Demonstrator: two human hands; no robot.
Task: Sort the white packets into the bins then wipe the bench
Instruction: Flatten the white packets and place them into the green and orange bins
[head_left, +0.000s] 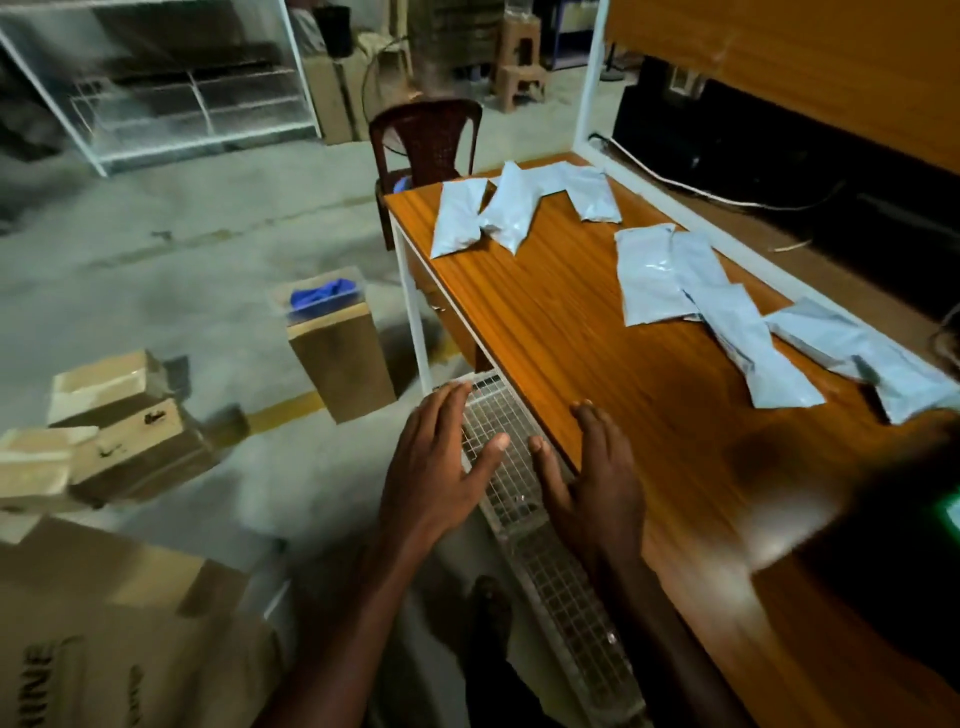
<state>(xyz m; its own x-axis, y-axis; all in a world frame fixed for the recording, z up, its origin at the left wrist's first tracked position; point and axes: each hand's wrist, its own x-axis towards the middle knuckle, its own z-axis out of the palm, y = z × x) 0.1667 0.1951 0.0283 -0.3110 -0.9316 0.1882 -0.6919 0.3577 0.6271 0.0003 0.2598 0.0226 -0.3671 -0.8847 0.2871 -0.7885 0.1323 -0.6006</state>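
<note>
Head view is showing us both hands hanging empty over the near edge of the bench (597, 332), so we are judging the sorting as not yet begun. Our left hand (434, 480) is hovering with fingers spread wide above a wire mesh tray (519, 499) that runs along the bench's edge, and our right hand (592, 488) is sitting just beside it, fingers loosely apart, gripping nothing. White packets are lying well ahead of us on the wood, and we are counting roughly eight, though overlaps are making that uncertain: a far cluster (501, 210) of about four, then a nearer row (727, 317) of about four trailing along the right side. To do this step well, we are thinking of reaching for the closest packet first, taking one at a time by its flat edge so the overlapping ones are not dragged along. On the floor we are seeing a tall box (340, 358) with something blue inside, plus three small cartons (109, 410) stacked nearby; which of these are the bins, we cannot tell.
</note>
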